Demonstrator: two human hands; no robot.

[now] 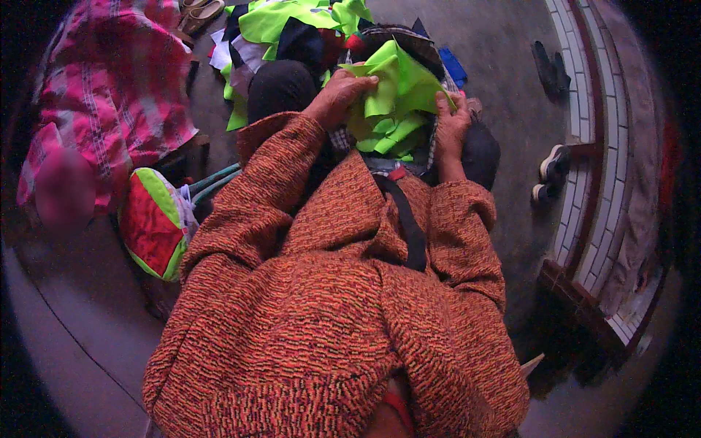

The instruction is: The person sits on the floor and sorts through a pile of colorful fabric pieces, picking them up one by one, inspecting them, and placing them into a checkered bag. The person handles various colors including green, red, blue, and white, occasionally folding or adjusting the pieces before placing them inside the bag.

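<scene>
A bright lime-green piece of fabric (398,80) is stretched between my two hands above my lap. My left hand (342,95) pinches its left side, thumb on top. At its right edge, my right hand (453,120) grips the cloth between thumb and fingers. More lime-green fabric scraps (394,137) lie below it in my lap, on a dark checked cloth. A small red round thing (355,44) shows just beyond my left hand.
Ahead lies a heap of lime-green and dark cloth pieces (292,25). To the left are a person in pink plaid (117,87) and a red-and-green padded item (155,225). Shoes (553,164) and a dark glove-like thing (551,69) lie by the tiled step (573,102) at right.
</scene>
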